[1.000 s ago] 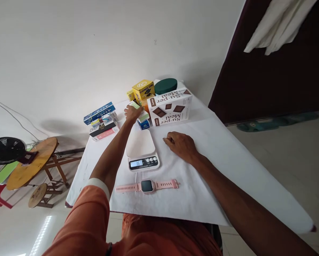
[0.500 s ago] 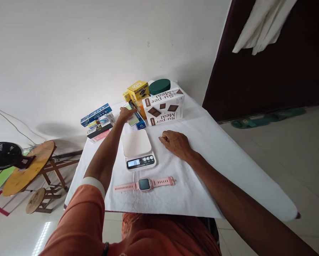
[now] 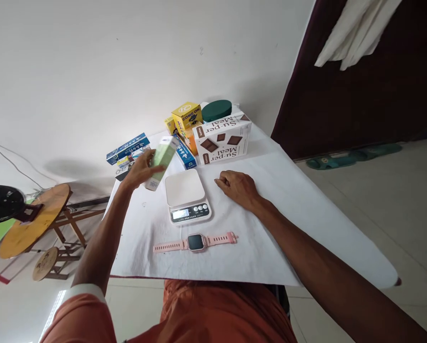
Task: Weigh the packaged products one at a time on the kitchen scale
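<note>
My left hand point(image 3: 141, 167) is closed around a slim light-green and white carton point(image 3: 162, 162), held tilted above the table to the left of the scale. The white kitchen scale point(image 3: 185, 188) has a bare platform and a lit display whose digits are too blurred to read. My right hand point(image 3: 238, 189) rests on the cloth to the right of the scale, fingers curled into a loose fist with nothing visible in it. In front of the scale a pink-strapped smartwatch point(image 3: 195, 242) lies flat, its screen dark.
Behind the scale stand a white Su-per Meal box point(image 3: 222, 139), a green-lidded container point(image 3: 217, 110), a yellow box point(image 3: 187, 115) and a blue carton point(image 3: 185, 152). More cartons, one a long blue box point(image 3: 127, 146), sit at back left. A wall point(image 3: 127, 62) rises behind the table.
My left hand has lifted the light-green carton off the blue carton and brought it left and nearer to me. My right hand stays in place on the table.
</note>
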Demonstrator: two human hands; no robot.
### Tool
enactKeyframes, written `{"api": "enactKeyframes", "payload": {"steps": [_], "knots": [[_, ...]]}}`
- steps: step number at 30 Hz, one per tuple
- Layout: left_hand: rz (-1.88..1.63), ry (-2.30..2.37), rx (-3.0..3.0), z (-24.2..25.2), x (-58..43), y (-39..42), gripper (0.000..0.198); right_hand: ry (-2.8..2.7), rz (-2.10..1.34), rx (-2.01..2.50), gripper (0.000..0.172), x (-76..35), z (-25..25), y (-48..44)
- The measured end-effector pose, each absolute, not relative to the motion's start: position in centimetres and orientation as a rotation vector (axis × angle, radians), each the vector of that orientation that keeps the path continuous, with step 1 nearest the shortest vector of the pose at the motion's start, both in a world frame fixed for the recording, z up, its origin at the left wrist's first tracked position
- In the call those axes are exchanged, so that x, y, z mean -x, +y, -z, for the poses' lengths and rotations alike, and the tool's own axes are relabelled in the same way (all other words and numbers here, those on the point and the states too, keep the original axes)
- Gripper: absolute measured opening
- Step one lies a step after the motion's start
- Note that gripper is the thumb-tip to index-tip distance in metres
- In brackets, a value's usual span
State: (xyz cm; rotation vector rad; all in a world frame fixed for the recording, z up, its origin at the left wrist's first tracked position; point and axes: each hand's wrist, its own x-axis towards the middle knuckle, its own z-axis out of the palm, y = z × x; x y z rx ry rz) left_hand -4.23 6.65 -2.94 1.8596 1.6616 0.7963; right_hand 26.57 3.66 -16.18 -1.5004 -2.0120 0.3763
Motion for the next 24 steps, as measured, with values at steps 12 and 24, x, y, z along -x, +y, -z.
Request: {"api": "enactKeyframes", "payload": {"steps": [12,24], "knots": [[-0.036,1.457,-2.457,5.3,0.6,2.5,0.069,-1.996,-0.393,1.475,0.027,-26.6,16.3,3.7],[-0.143,1.506,-2.477,3.9,1.6,0.2,0.064,-2.002,-0.374,1.444,0.028,-26.8,16.8,3.7]]}}
